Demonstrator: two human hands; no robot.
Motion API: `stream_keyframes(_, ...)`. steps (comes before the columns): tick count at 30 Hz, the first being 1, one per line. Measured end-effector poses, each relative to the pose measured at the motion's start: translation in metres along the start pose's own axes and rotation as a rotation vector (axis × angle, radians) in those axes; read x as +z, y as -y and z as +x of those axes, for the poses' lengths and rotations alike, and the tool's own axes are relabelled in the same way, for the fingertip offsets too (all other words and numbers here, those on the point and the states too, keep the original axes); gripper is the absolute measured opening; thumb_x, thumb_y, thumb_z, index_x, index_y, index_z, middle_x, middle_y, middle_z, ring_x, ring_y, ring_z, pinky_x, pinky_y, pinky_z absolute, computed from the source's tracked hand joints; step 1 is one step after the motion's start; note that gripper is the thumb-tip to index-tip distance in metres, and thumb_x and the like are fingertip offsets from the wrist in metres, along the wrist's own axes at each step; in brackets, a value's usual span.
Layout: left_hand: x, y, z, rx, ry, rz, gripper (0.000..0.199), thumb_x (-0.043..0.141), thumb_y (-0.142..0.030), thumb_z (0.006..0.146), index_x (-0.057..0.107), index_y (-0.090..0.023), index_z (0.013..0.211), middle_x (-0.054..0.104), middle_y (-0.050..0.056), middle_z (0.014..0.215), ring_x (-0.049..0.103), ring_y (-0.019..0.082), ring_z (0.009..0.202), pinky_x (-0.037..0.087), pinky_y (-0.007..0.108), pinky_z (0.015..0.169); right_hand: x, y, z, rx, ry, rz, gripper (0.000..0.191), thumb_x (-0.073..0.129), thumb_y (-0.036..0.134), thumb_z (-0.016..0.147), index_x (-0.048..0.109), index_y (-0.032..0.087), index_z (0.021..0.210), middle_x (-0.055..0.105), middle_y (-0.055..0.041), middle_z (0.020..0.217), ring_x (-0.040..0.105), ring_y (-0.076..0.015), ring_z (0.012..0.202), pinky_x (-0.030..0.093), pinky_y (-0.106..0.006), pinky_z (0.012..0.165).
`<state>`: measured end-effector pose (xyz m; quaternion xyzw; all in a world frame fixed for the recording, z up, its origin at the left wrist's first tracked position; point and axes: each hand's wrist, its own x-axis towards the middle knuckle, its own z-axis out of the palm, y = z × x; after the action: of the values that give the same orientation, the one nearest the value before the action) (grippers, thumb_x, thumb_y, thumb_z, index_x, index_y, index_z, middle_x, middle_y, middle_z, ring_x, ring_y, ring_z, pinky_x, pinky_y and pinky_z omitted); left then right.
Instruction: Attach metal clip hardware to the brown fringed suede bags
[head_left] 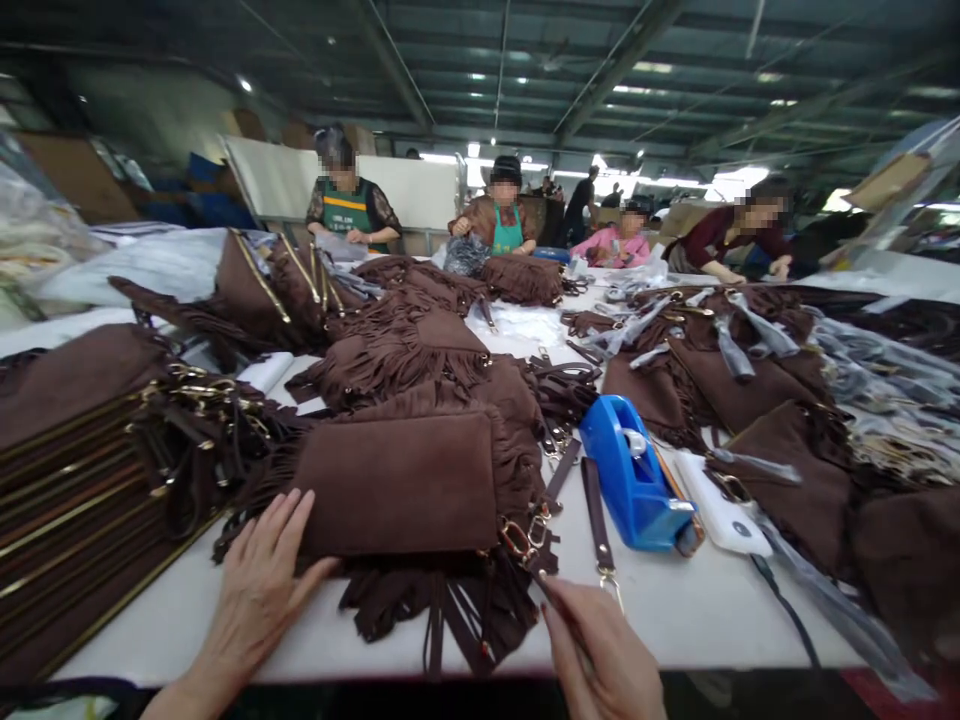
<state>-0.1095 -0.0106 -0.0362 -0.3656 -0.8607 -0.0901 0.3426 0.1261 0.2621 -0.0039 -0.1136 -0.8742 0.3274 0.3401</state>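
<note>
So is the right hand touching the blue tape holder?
Apart. The head view shows a strip of white table between the right hand and the tape holder.

We're in a factory workshop where bags are handled in bulk. Overhead, we see metal roof beams (645,60) and rows of strip lights (675,182). Brown fringed bags (397,485) lie in heaps across our long pale tabletop (705,625), among loose straps (598,510), clear plastic wrapping (885,390) and a blue tape dispenser (637,480). Beyond them, several people work along the far side, one in a green apron (346,215), another in a teal one (508,235).
</note>
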Motion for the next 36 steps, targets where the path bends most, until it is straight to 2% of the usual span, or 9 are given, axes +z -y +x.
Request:
stream_keyframes(4, -0.003, 0.024, -0.005, -0.367, 0.111, -0.274, 0.067, 0.045, -0.056, 0.081, 0.042, -0.011, 0.130, 0.050, 0.019, 0.129, 0.047, 0.032, 0.119, 0.038, 0.047, 0.100, 0.035, 0.002, 0.043, -0.395, 0.092, -0.297, 0.035, 0.050, 0.016, 0.085, 0.054, 0.018, 0.119, 0.060, -0.0115, 0.111, 0.055, -0.0249, 0.102, 0.047, -0.039, 0.085)
stream_keyframes(9, -0.015, 0.027, 0.018, -0.990, 0.270, -0.682, 0.072, 0.055, -0.059, 0.057, 0.060, -0.007, 0.107, 0.064, 0.017, 0.103, 0.059, 0.032, 0.094, 0.042, 0.048, 0.092, 0.070, -0.012, 0.064, -0.599, 0.147, -0.583, 0.049, 0.044, 0.008, 0.076, 0.051, 0.014, 0.124, 0.052, -0.0136, 0.127, 0.046, -0.0299, 0.116, 0.035, -0.047, 0.095)
stream_keyframes(13, -0.027, 0.030, 0.038, -1.129, 0.283, -0.823, 0.053, 0.060, -0.053, 0.054, 0.066, -0.012, 0.088, 0.068, 0.010, 0.083, 0.061, 0.023, 0.075, 0.048, 0.034, 0.067, 0.068, -0.017, 0.076, -0.646, 0.179, -0.547, 0.047, 0.040, 0.005, 0.075, 0.054, 0.011, 0.120, 0.057, -0.0127, 0.121, 0.050, -0.0266, 0.113, 0.042, -0.040, 0.090)
stream_keyframes(17, -0.045, 0.036, 0.048, -1.196, 0.305, -0.979, 0.060, 0.061, -0.054, 0.057, 0.064, -0.009, 0.096, 0.067, 0.008, 0.074, 0.053, 0.014, 0.055, 0.035, 0.023, 0.045, 0.052, -0.009, 0.094, -0.672, 0.165, -0.446, 0.029, 0.040, 0.012, 0.085, 0.058, 0.014, 0.109, 0.066, -0.0074, 0.104, 0.059, -0.0199, 0.098, 0.046, -0.033, 0.082)
stream_keyframes(19, -0.054, 0.039, 0.047, -1.133, 0.324, -0.993, 0.061, 0.061, -0.055, 0.061, 0.063, -0.010, 0.101, 0.066, 0.006, 0.073, 0.051, 0.013, 0.055, 0.035, 0.022, 0.046, 0.046, -0.004, 0.104, -0.625, 0.140, -0.400, 0.024, 0.039, 0.015, 0.089, 0.058, 0.015, 0.105, 0.067, -0.0057, 0.096, 0.062, -0.0182, 0.089, 0.047, -0.033, 0.079)
stream_keyframes(21, -0.061, 0.040, 0.042, -0.920, 0.349, -0.906, 0.057, 0.062, -0.053, 0.065, 0.061, -0.013, 0.105, 0.066, 0.006, 0.083, 0.056, 0.016, 0.066, 0.043, 0.026, 0.056, 0.043, -0.002, 0.111, -0.580, 0.135, -0.348, 0.022, 0.040, 0.018, 0.090, 0.058, 0.017, 0.102, 0.067, -0.0041, 0.091, 0.063, -0.0170, 0.083, 0.049, -0.031, 0.075)
stream_keyframes(27, -0.065, 0.020, 0.036, -0.196, 0.151, -0.026, 0.048, 0.053, -0.013, 0.072, 0.054, -0.017, 0.120, 0.056, 0.012, 0.124, 0.051, 0.031, 0.111, 0.040, 0.047, 0.088, 0.040, -0.003, 0.123, -0.487, 0.174, -0.222, 0.020, 0.043, 0.025, 0.089, 0.057, 0.021, 0.103, 0.067, -0.0015, 0.089, 0.065, -0.0147, 0.079, 0.054, -0.025, 0.067)
stream_keyframes(32, -0.049, -0.017, 0.065, 0.117, -0.015, -0.013, 0.047, 0.043, -0.002, 0.072, 0.054, -0.012, 0.116, 0.063, 0.009, 0.112, 0.055, 0.024, 0.103, 0.038, 0.039, 0.089, 0.036, 0.006, 0.127, -0.336, 0.230, -0.111, 0.015, 0.047, 0.024, 0.085, 0.056, 0.021, 0.096, 0.067, -0.0018, 0.084, 0.065, -0.0163, 0.076, 0.054, -0.028, 0.066)
stream_keyframes(36, -0.031, -0.034, 0.083, 0.238, -0.001, -0.071, 0.035, 0.039, 0.002, 0.071, 0.062, -0.014, 0.092, 0.067, 0.005, 0.082, 0.060, 0.018, 0.072, 0.043, 0.030, 0.064, 0.027, 0.007, 0.125, -0.285, 0.246, -0.098, 0.027, 0.049, 0.018, 0.079, 0.056, 0.020, 0.105, 0.064, -0.0067, 0.106, 0.059, -0.0212, 0.101, 0.053, -0.038, 0.085)
